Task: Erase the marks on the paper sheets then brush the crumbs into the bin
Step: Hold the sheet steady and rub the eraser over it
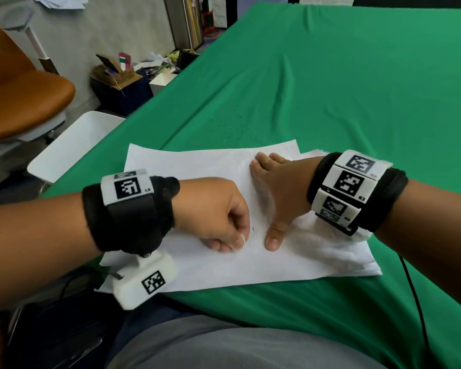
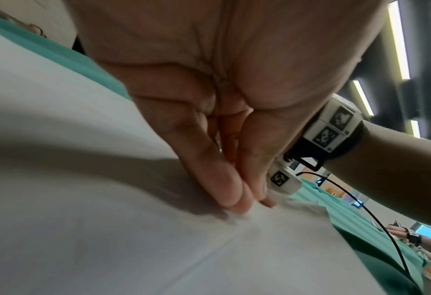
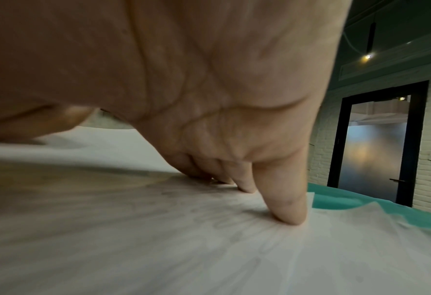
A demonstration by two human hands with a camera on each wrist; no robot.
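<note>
White paper sheets (image 1: 197, 166) lie stacked near my edge of the green-covered surface (image 1: 330, 75), the top sheet slightly askew over the ones beneath. I have my right hand (image 1: 273, 193) spread wide and flat on the top sheet, fingers straight and thumb splayed toward me, pressing it down; the right wrist view shows the fingertips (image 3: 291, 215) planted on the paper. My left hand (image 1: 216, 211) sits just beside that thumb with its fingers curled and bunched tight, tips down on the sheet; I cannot tell whether an eraser is pinched between them, since nothing shows clearly in either view. A tiny blue mark (image 1: 253, 229) remains between my two hands. Dark crumbs (image 1: 237, 123) are scattered on the cloth just beyond the sheets. A white bin (image 1: 72, 147) stands off the surface's left edge.
</note>
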